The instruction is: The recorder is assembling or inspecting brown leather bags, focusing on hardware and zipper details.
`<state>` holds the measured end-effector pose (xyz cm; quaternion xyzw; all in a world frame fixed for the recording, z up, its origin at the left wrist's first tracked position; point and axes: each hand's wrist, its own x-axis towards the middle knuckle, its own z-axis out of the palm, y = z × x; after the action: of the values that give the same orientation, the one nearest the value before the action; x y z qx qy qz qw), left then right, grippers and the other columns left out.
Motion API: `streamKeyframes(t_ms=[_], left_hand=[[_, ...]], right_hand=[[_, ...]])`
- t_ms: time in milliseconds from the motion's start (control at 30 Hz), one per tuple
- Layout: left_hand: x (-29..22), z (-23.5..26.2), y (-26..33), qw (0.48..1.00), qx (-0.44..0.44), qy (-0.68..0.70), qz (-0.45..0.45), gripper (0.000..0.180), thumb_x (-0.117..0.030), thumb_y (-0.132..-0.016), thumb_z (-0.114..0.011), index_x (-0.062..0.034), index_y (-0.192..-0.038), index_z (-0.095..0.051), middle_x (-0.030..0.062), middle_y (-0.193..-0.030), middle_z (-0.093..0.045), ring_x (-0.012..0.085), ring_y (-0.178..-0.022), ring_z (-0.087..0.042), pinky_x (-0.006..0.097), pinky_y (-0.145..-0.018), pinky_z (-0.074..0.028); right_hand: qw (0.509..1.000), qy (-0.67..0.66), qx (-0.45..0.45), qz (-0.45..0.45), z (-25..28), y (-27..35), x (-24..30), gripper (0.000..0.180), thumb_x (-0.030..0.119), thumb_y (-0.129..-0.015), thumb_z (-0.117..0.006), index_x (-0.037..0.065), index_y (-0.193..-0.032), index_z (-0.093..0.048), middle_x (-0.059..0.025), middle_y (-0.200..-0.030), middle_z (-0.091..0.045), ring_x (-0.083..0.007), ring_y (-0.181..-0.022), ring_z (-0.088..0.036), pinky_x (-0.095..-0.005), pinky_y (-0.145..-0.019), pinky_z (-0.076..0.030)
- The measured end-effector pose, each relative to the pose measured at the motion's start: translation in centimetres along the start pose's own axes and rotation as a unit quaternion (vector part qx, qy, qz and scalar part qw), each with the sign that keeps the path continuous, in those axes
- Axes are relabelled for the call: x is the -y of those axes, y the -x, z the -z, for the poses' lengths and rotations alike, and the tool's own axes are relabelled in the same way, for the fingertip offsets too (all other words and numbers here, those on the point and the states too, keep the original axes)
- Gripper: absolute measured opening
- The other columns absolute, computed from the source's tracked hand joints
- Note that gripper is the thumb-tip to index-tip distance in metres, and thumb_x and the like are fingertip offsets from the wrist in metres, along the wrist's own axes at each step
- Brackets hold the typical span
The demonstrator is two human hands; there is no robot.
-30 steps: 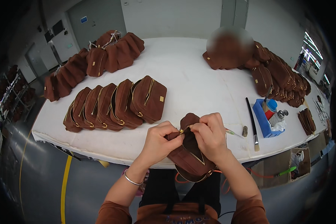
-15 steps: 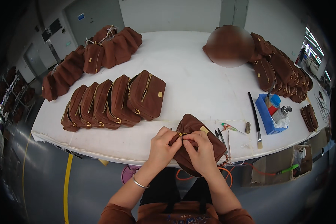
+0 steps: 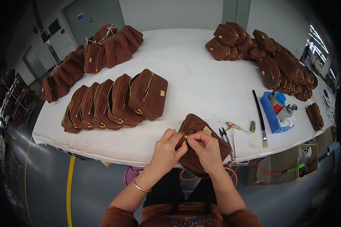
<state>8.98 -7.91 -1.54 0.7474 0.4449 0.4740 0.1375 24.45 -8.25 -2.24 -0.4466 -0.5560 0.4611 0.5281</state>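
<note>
A brown bag (image 3: 193,163) lies at the table's front edge, tilted, its end hanging slightly over. My left hand (image 3: 168,149) pinches the bag's edge beside a gold zipper (image 3: 185,135). The right hand (image 3: 205,150) is closed with thumb and forefinger together at the same zipper, close to the left fingertips. What exactly lies between the right fingertips is too small to make out. A gold label on the bag is partly covered by my right hand. Just right of the bag lie small dark-bladed snips (image 3: 224,134).
Several finished-looking brown bags (image 3: 149,94) stand in a row at left, with more piled at the back left (image 3: 115,49) and right (image 3: 288,70). At right lie a brush (image 3: 259,113), a blue tray (image 3: 271,113) of bottles, and a green-tipped tool (image 3: 236,127).
My right hand has shifted slightly right, its fingers now curled over the zipper. The left hand has barely moved. The bag stays in place.
</note>
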Motion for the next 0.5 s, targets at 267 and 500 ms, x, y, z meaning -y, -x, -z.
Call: streamKeyframes(t_ms=[267, 500], left_hand=[[0.2, -0.2, 0.3, 1.0, -0.004, -0.011, -0.011, 0.022, -0.003, -0.076, -0.073, 0.004, -0.095, -0.064, 0.0155, -0.087, -0.059, 0.0333, -0.069, -0.063, 0.039, -0.06, -0.053], [0.5, -0.4, 0.5, 0.999, -0.012, 0.022, 0.024, 0.024, -0.003, -0.075, -0.073, 0.0043, -0.097, -0.066, 0.0146, -0.086, -0.059, 0.03, -0.068, -0.062, 0.036, -0.061, -0.052]], right_hand=[[1.0, -0.011, -0.012, -0.02, -0.5, 0.0, -0.1, 0.007, 0.003, -0.09, -0.065, -0.003, -0.093, -0.068, -0.0029, -0.096, -0.058, -0.0074, -0.082, -0.056, -0.0221, -0.073, -0.046], [0.978, 0.174, -0.096, 0.067, -1.7, -0.1, -0.9, 0.005, 0.001, -0.086, -0.066, -0.003, -0.087, -0.064, -0.0069, -0.093, -0.057, -0.0108, -0.073, -0.059, -0.0244, -0.063, -0.048]])
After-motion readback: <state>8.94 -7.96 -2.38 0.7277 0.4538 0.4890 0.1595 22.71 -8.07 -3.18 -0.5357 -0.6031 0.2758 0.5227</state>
